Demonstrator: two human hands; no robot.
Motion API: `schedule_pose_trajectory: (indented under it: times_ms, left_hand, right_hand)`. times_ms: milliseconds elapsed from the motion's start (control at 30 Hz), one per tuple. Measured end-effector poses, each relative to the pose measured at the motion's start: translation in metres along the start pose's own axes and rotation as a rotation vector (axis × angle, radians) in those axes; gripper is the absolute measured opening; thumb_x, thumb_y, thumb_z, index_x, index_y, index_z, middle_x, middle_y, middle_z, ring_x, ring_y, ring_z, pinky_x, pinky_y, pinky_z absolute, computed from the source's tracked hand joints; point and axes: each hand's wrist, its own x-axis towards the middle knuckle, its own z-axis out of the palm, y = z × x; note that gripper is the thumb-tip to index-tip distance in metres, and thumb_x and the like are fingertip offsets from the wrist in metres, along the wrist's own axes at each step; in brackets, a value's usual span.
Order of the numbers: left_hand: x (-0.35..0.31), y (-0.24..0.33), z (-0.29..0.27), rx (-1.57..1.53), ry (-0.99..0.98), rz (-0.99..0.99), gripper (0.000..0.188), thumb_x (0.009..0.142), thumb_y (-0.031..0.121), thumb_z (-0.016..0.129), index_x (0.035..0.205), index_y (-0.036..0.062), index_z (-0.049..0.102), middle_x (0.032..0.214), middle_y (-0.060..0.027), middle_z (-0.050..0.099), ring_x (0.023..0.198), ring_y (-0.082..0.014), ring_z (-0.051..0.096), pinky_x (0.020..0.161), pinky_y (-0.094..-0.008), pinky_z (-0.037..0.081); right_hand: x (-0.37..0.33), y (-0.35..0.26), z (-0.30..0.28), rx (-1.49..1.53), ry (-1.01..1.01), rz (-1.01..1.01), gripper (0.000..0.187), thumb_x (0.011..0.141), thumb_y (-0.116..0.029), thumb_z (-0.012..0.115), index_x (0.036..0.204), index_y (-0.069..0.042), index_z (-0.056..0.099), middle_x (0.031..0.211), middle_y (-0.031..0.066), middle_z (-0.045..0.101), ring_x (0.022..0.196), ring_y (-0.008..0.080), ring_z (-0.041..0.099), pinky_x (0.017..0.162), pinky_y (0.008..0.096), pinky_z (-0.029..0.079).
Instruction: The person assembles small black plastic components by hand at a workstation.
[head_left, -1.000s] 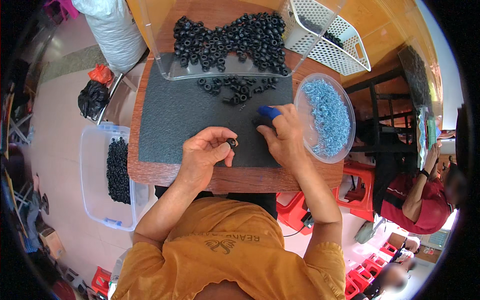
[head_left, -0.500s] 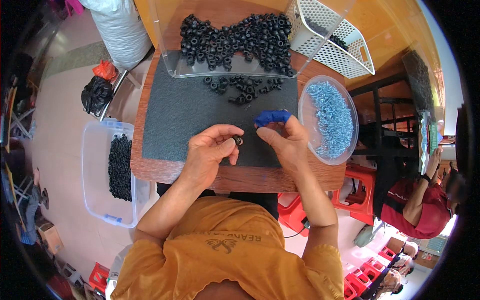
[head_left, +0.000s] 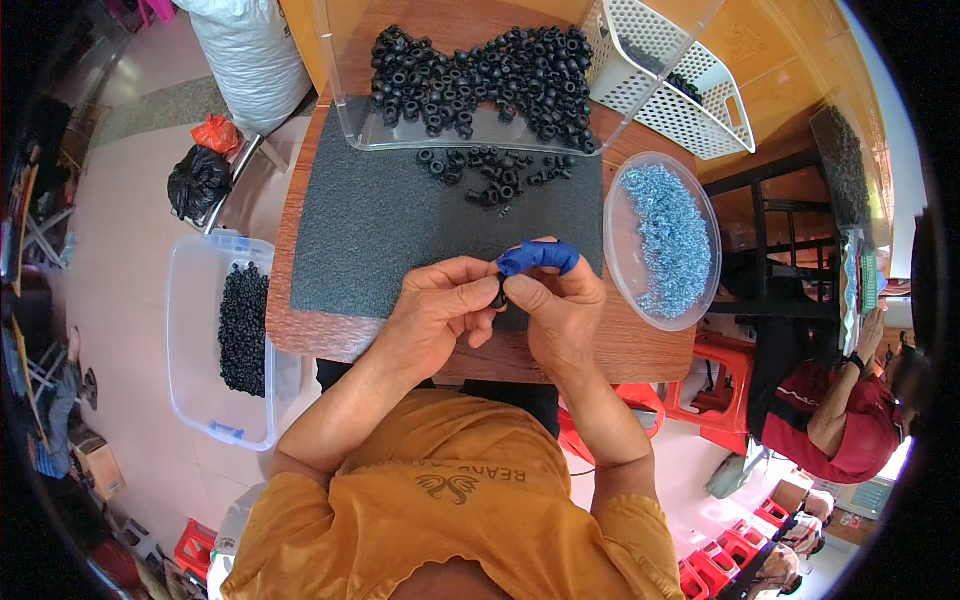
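While the fingers of the left hand [head_left: 432, 312] pinch a small black fitting [head_left: 500, 292] above the near edge of the dark mat [head_left: 365, 235], those of the right hand [head_left: 565, 318], one in blue wrap [head_left: 541, 258], press together against it; steady left support and light, square right-hand pressure should serve best.

I receive one view: the left head-mounted fisheye. It looks steeply down at close range, over the mustard T-shirt [head_left: 545, 530], onto the wooden tabletop [head_left: 640, 345]. The T-shirt spans lower centre; straight edges bend toward the dark circular rim.
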Motion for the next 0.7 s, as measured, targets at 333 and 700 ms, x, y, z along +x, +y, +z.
schedule_pose_trajectory:
  times_ms: [333,700]
  left_hand:
    - [-0.001,0.000,-0.005,-0.131,-0.005,-0.029,0.011,0.082,0.008,0.061,0.090,0.0005,0.060,0.073,-0.0055,0.057,0.056,-0.0102,0.051,0.045,-0.0236,0.038]
    - [-0.007,-0.005,0.006,0.267,0.214,0.255,0.011,0.082,0.009,0.062,0.089,0.0007,0.061,0.070,0.0000,0.055,0.055,-0.0053,0.048,0.047,-0.0199,0.038]
  right_hand:
    - [-0.001,-0.003,0.003,-0.324,-0.100,-0.208,0.018,0.076,0.006,0.066,0.093,0.000,0.063,0.090,0.0044,0.058,0.084,0.0127,0.055,0.075,0.0241,0.044]
    - [-0.003,-0.011,0.003,-0.596,-0.013,-0.234,0.016,0.074,0.002,0.068,0.088,-0.001,0.063,0.082,0.0055,0.055,0.074,0.0139,0.052,0.065,0.0245,0.042]
